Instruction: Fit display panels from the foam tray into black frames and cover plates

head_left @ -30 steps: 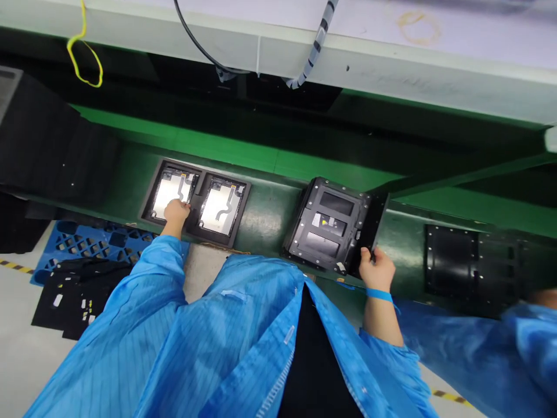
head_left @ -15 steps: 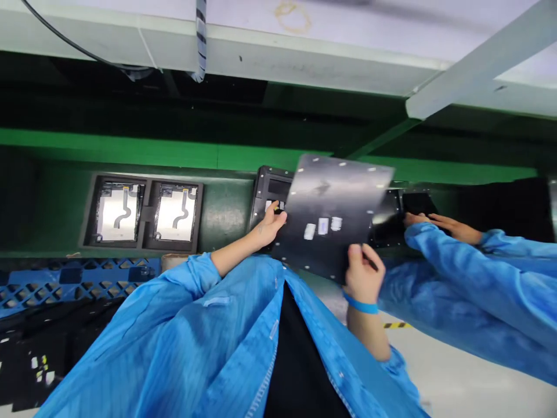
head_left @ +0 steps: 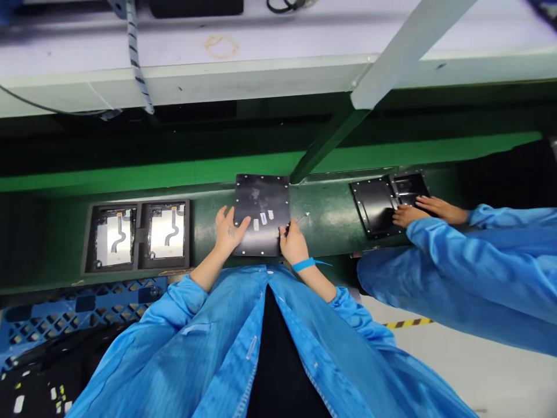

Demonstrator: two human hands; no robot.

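Note:
A flat black panel (head_left: pixel 265 197) with pale dots along its edges and several small white labels lies on the green bench in front of me. My left hand (head_left: pixel 228 233) rests at its left edge, fingers spread and thumb on the surface. At the lower right edge is my right hand (head_left: pixel 294 244), closed around a thin tool (head_left: pixel 301 219) with a metal shaft that points right. Its exact kind is hidden by the fingers. A blue band circles my right wrist.
A dark tray (head_left: pixel 141 252) on the left holds two silver units with curved ribbon cables. Blue plastic lattice (head_left: pixel 87 310) and black panels lie lower left. A co-worker's hands (head_left: pixel 411 215) touch a black panel (head_left: pixel 374 206) at right. A post (head_left: pixel 383 75) slants overhead.
The black panel, raised and tilted in my right hand before, now lies flat over where the dark frame was. My left hand has spread at its edge; the tool now shows in my right hand.

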